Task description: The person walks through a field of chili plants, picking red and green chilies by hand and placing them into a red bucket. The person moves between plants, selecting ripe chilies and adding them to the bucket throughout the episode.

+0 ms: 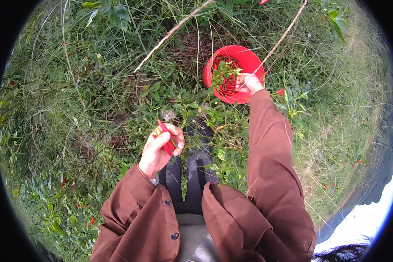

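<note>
Several red chili peppers lie in my left hand, held between thumb and curled fingers, with their green stems showing. My left hand is in front of my body, above my legs. A red plastic bucket stands on the ground ahead, partly filled with red chilies. Over the bucket's right side is my right hand, its fingers curled. A thin dry stick meets it in the picture, but whether the fingers grip this stick is unclear. A leafy green sprig overlaps the bucket's opening.
Another dry stick slants across the grass ahead. Tall grass and weeds surround me. Pepper plants with red fruit grow at lower left. A leafy plant is beside my right forearm. Low stems cross before my legs.
</note>
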`<move>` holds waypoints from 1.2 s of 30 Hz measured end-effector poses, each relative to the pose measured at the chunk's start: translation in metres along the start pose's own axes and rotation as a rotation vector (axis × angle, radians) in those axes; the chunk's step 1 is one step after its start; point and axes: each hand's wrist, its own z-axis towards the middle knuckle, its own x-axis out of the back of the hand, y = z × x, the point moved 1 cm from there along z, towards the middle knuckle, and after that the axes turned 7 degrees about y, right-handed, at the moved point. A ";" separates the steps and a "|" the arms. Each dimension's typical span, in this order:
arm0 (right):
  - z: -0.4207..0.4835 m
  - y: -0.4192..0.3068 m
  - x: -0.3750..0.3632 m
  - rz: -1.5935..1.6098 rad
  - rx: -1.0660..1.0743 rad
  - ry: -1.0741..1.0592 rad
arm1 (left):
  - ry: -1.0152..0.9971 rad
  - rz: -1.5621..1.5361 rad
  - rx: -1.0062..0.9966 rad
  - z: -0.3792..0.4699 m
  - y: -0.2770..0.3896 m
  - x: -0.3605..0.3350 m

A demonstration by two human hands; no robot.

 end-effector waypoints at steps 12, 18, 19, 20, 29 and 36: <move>0.071 0.239 0.240 -1.100 -0.004 0.193 | 0.146 0.084 0.065 0.032 -0.043 -0.007; 0.071 0.151 0.116 -1.755 -0.019 -0.290 | 0.162 0.074 0.041 0.035 -0.054 -0.005; 0.078 0.161 0.117 -1.707 -0.029 -0.271 | 0.204 0.094 0.053 0.035 -0.055 -0.002; 0.080 0.175 0.117 -1.670 -0.033 -0.257 | 0.241 0.077 0.044 0.034 -0.058 0.002; 0.078 0.264 0.141 -1.399 0.056 -0.099 | 0.434 0.035 0.005 0.023 -0.085 0.033; 0.097 0.282 0.125 -1.225 0.196 0.014 | 0.441 0.006 -0.005 0.027 -0.089 0.023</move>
